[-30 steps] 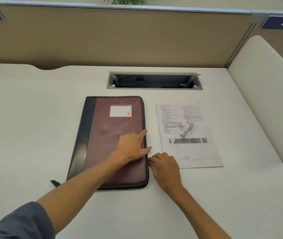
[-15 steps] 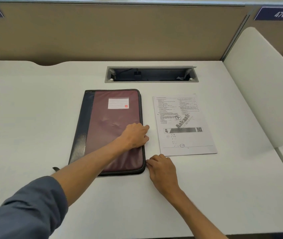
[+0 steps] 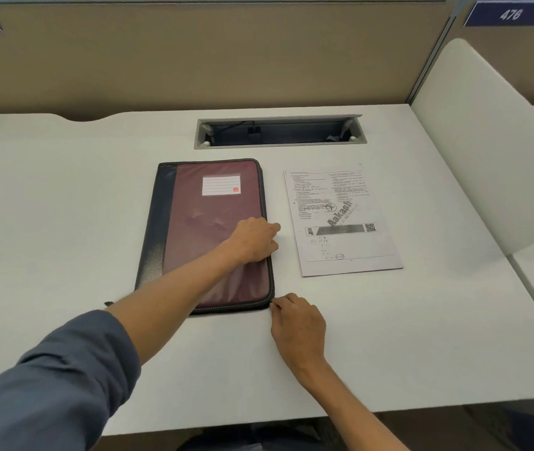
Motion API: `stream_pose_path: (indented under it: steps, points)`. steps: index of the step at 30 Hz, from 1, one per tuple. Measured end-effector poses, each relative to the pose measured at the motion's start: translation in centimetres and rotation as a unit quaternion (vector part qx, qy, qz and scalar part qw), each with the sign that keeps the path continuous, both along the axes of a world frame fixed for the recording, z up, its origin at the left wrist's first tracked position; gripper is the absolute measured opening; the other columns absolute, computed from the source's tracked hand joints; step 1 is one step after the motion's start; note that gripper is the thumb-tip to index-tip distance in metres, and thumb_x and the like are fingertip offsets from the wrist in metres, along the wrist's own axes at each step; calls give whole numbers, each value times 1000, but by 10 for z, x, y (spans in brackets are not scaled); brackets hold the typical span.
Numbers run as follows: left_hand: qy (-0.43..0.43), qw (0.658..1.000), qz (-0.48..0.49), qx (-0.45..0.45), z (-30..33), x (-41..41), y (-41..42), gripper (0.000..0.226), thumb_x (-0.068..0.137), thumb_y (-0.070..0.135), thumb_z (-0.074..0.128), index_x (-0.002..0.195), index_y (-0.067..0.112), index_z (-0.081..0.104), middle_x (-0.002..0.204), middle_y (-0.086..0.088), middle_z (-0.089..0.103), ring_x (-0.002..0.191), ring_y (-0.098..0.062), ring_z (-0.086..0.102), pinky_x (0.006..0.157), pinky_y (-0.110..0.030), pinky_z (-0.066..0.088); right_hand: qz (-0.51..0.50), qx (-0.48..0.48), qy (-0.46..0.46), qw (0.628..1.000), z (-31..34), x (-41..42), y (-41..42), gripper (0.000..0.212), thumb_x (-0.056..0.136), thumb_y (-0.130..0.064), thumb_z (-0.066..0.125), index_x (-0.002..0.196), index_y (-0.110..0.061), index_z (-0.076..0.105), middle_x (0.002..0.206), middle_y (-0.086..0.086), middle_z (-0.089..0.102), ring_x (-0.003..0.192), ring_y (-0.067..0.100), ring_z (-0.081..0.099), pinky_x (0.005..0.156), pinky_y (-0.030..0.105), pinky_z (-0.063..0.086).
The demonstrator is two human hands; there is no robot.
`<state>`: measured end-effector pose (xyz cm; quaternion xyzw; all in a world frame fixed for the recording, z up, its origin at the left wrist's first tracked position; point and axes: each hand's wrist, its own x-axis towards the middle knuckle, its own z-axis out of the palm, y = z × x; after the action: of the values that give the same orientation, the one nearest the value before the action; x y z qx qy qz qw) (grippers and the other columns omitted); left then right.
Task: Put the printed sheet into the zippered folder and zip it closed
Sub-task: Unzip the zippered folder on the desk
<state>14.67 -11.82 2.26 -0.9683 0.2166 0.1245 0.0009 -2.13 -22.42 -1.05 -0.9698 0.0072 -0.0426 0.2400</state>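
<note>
Now the left hand (image 3: 254,239) curls over the closed zippered folder (image 3: 207,232) mid-bench, right hand (image 3: 295,319) pinching its near corner; printed sheet (image 3: 340,219) lies beside. A slipped zipper pull could drag the folder.

The zippered folder (image 3: 207,236) — maroon with a dark spine — lies flat, closed; the printed sheet (image 3: 340,219) lies face-up beside it at three o'clock.

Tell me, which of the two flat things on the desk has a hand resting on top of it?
The maroon zippered folder: the left hand rests on its cover. The printed sheet beside it lies untouched.
</note>
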Motion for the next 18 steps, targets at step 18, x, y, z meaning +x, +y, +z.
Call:
stream_pose_path:
  steps: [18]
  points:
    - [192,963,-154,-107,2,-32,20,15,92,21,55,106,15,55,120,2,53,132,-16,27,107,-50,16,56,38,-22,997,-14,-19,28,12,79,-6,71,70,-12,67,65,-1,62,54,16,55,48,20,36]
